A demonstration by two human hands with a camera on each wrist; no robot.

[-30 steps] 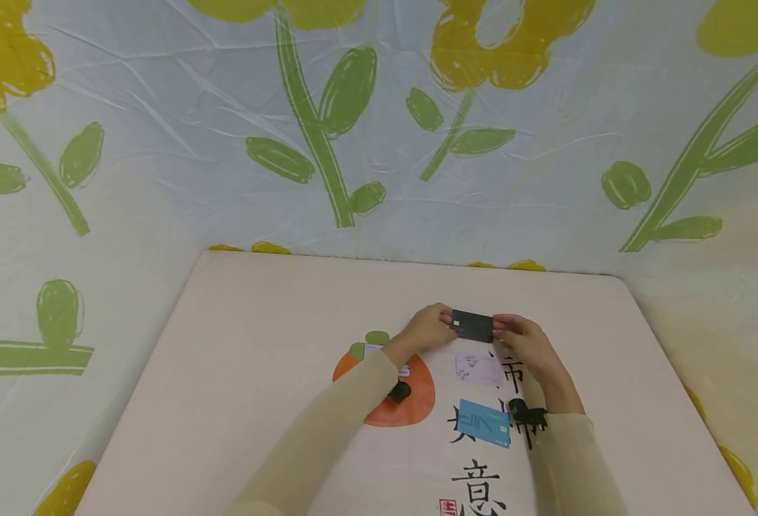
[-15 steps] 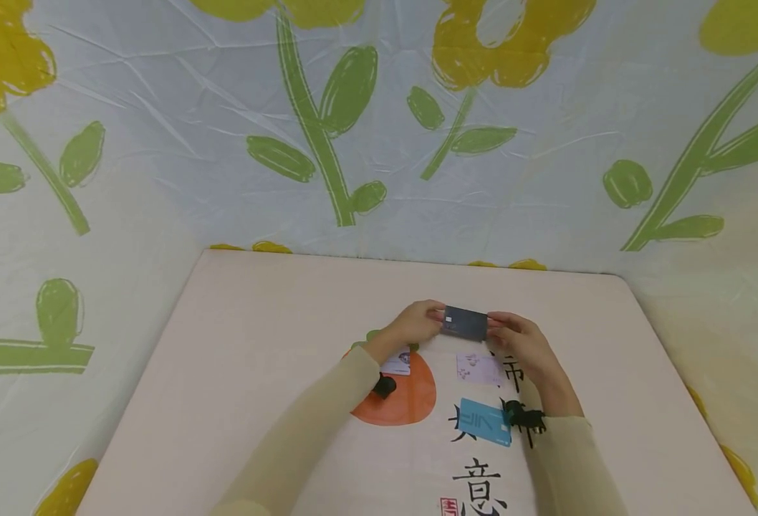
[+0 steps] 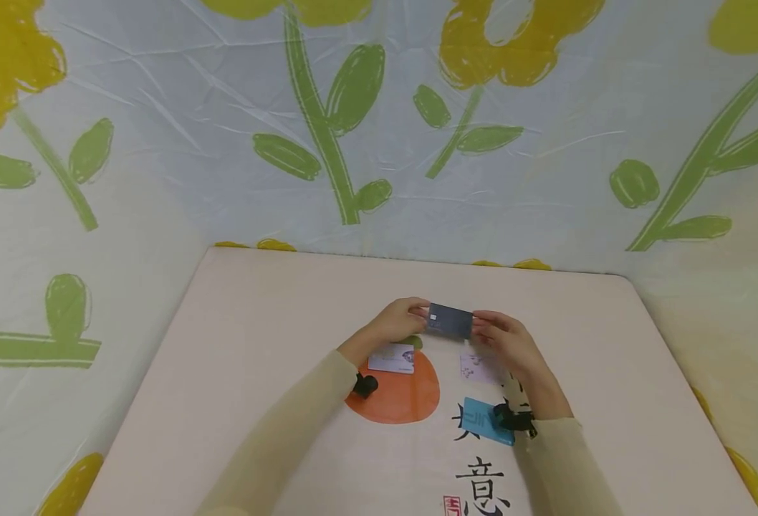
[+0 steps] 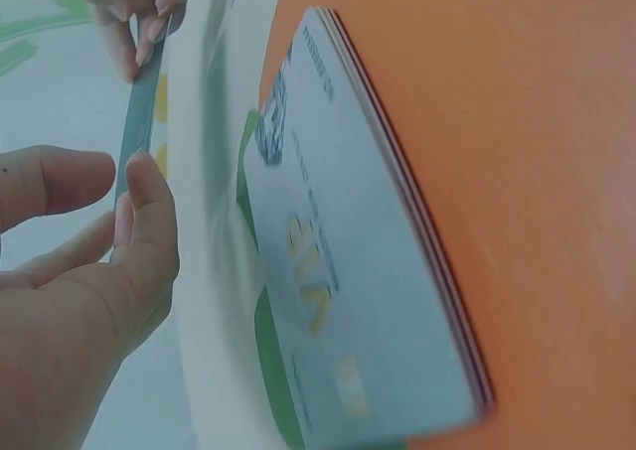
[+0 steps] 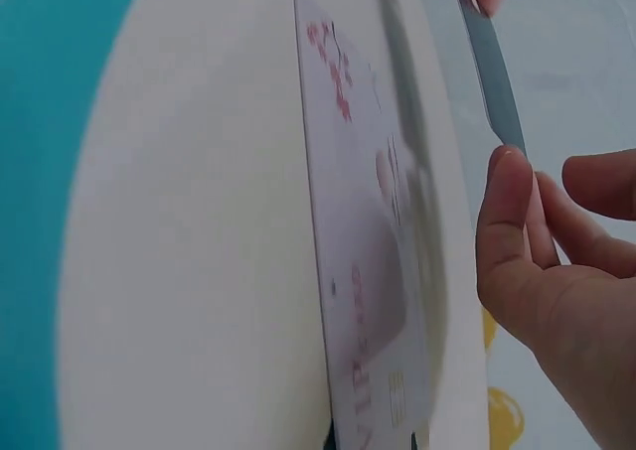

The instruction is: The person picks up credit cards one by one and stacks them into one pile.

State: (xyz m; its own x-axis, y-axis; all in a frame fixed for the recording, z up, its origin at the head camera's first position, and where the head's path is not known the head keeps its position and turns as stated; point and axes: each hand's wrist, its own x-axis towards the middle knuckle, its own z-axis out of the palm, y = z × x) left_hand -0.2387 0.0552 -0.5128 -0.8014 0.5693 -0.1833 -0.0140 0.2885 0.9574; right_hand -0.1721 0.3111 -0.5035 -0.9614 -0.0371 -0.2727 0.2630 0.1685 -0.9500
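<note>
A dark grey card (image 3: 450, 320) with a small chip is held up over the far middle of the table, long side across. My left hand (image 3: 400, 321) pinches its left short edge between thumb and fingers. The opposite short edge is pinched by my right hand (image 3: 511, 344). Below the left wrist lies a neat stack of cards (image 4: 343, 241), the top one pale with "VIP" lettering, on the printed orange fruit. Close under the right hand is a pale pink card (image 5: 363, 251) with red flower marks. A blue card (image 3: 478, 418) lies nearer, partly covered by the right wrist's black strap.
The light pink table cover (image 3: 256, 322) carries a printed orange fruit (image 3: 411, 401) and black brush characters (image 3: 480, 484). A white cloth with yellow flowers and green leaves (image 3: 366, 143) hangs behind and at both sides.
Both hands have carried the dark card a little to the left. The card stack, earlier partly hidden by my left arm, now shows more fully; my right wrist covers more of the blue card.
</note>
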